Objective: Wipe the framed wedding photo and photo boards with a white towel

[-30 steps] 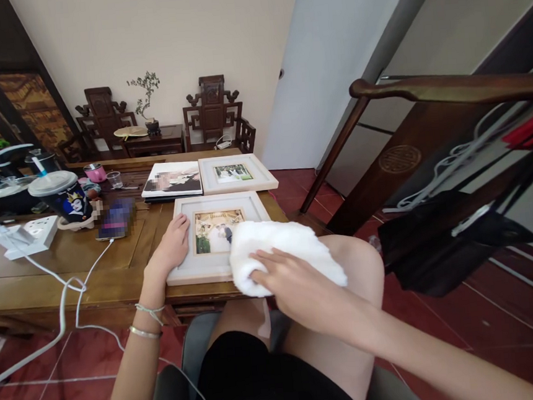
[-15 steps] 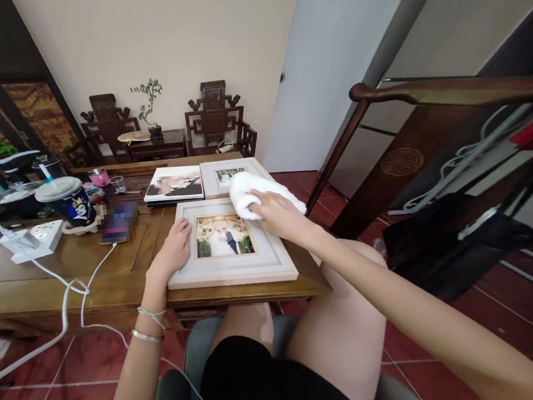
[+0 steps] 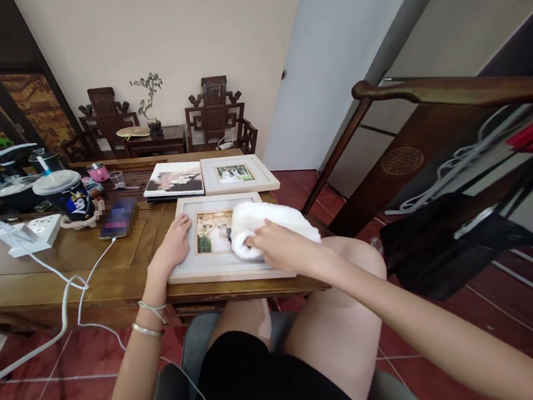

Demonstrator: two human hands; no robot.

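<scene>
A white picture frame [image 3: 191, 270] with a wedding photo lies flat near the table's front edge. My left hand [image 3: 177, 240] holds its left side, fingers bent over the rim. In my right hand [image 3: 282, 245] is a folded white towel [image 3: 272, 215], pressed on the frame's right part. The towel covers the right side of the photo and part of the right rim. My right fingers are closed on the towel, some of them tucked into its fold.
Behind lie a second picture frame [image 3: 264, 178] and a photo panel [image 3: 171, 180]. Leftward on the wooden table [image 3: 113, 263] are a phone [image 3: 117, 218], a lidded cup [image 3: 67, 195], a power strip [image 3: 34, 236] and loose white cables. A wooden rack [image 3: 425, 94] stands at the right.
My right hand has drawn the towel from the frame's upper right down toward me, over the photo's right side. The rear frame is now uncovered. My left hand stays at the left rim.
</scene>
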